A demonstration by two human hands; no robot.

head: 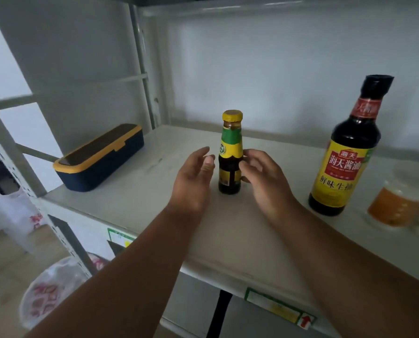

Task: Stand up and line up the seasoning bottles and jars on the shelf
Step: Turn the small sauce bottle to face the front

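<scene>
A small dark sauce bottle point(230, 154) with a yellow cap and a green and yellow label stands upright in the middle of the white shelf point(135, 191). My left hand point(193, 176) is just to its left, fingers spread, not touching it. My right hand point(264, 176) is on its right side with fingertips at or very near the glass, fingers apart. A tall soy sauce bottle point(344, 152) with a black cap and a yellow and red label stands upright to the right. Further right sits a blurred jar point(396, 203) with an orange label.
A navy box point(98, 157) with a yellow rim lies at the shelf's left end. White shelf posts point(142, 64) rise at the back left. Below the shelf on the left lie a plastic bag and a round dish point(50, 289).
</scene>
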